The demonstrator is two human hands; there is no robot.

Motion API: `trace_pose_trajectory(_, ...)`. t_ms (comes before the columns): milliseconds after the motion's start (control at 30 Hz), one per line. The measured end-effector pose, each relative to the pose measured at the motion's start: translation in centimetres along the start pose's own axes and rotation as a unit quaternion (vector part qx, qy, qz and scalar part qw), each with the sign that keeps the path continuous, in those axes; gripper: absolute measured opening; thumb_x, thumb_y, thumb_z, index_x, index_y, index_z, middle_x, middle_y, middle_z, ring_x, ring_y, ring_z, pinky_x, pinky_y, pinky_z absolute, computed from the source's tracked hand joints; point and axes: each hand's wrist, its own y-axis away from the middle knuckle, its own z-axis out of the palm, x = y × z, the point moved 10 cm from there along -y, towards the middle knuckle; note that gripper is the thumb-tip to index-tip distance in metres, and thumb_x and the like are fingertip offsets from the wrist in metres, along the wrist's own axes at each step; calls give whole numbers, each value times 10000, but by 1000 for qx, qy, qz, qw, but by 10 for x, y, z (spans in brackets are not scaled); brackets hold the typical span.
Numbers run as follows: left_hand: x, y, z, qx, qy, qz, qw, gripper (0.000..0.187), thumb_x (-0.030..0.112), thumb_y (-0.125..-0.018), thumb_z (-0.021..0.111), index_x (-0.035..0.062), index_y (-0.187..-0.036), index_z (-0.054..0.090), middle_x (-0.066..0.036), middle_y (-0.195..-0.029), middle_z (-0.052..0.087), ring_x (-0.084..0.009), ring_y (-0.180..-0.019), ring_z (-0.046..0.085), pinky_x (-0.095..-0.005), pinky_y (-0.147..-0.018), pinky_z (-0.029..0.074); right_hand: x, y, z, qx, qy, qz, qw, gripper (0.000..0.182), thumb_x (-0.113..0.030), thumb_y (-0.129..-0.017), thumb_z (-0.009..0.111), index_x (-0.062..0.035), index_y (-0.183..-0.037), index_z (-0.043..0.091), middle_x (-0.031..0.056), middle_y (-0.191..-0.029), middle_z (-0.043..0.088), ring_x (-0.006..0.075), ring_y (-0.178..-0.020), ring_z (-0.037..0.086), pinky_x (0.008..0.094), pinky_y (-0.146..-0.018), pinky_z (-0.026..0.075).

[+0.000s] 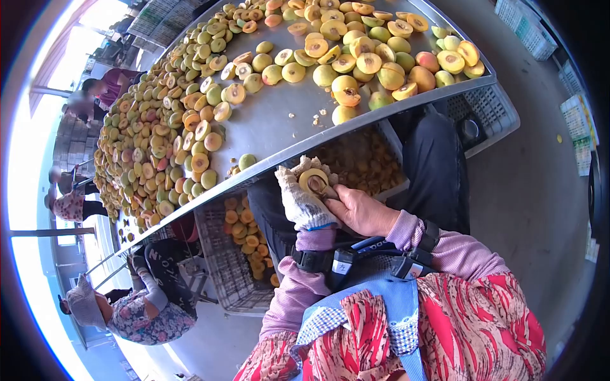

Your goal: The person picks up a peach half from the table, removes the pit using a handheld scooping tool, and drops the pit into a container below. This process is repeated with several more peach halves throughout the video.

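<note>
My left hand point(304, 198), in a whitish knit glove, is closed around a yellow peach half point(313, 182) with its cut face up. A brown pit or hollow shows in the middle of that face. My bare right hand point(362, 209) meets it from the right, fingers closed on a small thin curved tool point(326, 191) whose tip touches the fruit; its handle is hidden in my grip. Both hands are over my lap, just below the edge of a metal table point(267, 130) spread with many peach halves point(368, 63).
Under the table edge, a crate point(397, 149) holds brownish fruit pieces or pits. Left of my legs stands a crate point(219, 279) with peach halves. A seated co-worker point(152, 305) is at the left, with more people beyond. White crates point(526, 28) line the right side.
</note>
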Motion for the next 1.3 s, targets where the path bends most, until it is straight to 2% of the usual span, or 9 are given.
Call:
trace_pose_trajectory(367,13,-6,-1,0,-71,133,989,515,489,-914,407,3,-938,576,-116,-822,597,-240,-728,572,-357,-650,506,6,-5,-1,-56,-82,1,995,389,-287,-921,467,42,-1128,472,240,-983,596,334,-953,586,356,-828,444)
trace_pose_trajectory(633,-36,-13,9,-51,-132,-217,966,453,412,-921,449,-20,-915,586,-155,-868,627,-247,-729,596,-343,-640,514,24,-5,-6,-84,-23,-32,996,398,-303,-928,456,17,-1166,456,201,-943,606,308,-914,591,362,-824,450)
trace_pose_trajectory(700,-32,-7,12,-80,-200,-210,954,477,422,-924,431,-25,-966,592,-158,-907,627,-260,-781,595,-375,-696,509,20,-9,-14,-84,-9,-61,995,401,-322,-934,444,7,-1163,457,174,-890,613,271,-856,611,356,-782,470)
trace_pose_trajectory(800,-14,-4,21,-111,-24,-64,991,528,445,-924,399,-23,-1102,568,-166,-1014,607,-279,-884,579,-401,-798,482,31,-6,-9,-145,-102,33,983,363,-332,-944,419,-18,-1120,474,56,-743,577,133,-478,528,259,-409,427)
trace_pose_trajectory(967,-34,-4,-1,-21,-15,-137,990,426,406,-899,502,-4,-968,593,-128,-919,614,-247,-791,579,-381,-672,498,27,9,5,-175,-105,102,974,322,-346,-944,411,-39,-1023,473,39,-645,512,134,-399,483,264,-319,373)
trace_pose_trajectory(1067,-7,-4,1,-17,-112,13,994,382,378,-880,553,3,-946,593,-110,-841,624,-212,-698,579,-343,-621,497,10,10,-7,-129,-79,37,988,322,-367,-948,400,-56,-993,470,14,-592,442,111,-359,419,248,-312,345)
trace_pose_trajectory(1133,13,8,17,-56,-183,83,978,359,349,-884,558,-5,-927,603,-107,-825,629,-190,-674,578,-316,-604,492,13,26,9,-240,-168,169,941,300,-380,-947,406,-115,-1083,447,-44,-531,367,56,-355,350,213,-308,313)
trace_pose_trajectory(1233,36,22,29,-91,-263,195,941,273,241,-891,570,-26,-888,625,-100,-801,643,-129,-645,573,-256,-588,476,10,33,18,-258,-259,173,914,276,-388,-948,403,-126,-1021,447,-62,-517,319,40,-360,305,203,-310,279)
trace_pose_trajectory(1300,41,34,53,-248,-371,272,853,228,198,-888,571,-23,-900,625,-87,-808,647,-119,-660,570,-254,-606,476,12,39,18,-279,-228,196,912,273,-401,-945,408,-131,-967,438,-67,-523,313,32,-364,298,200,-310,273)
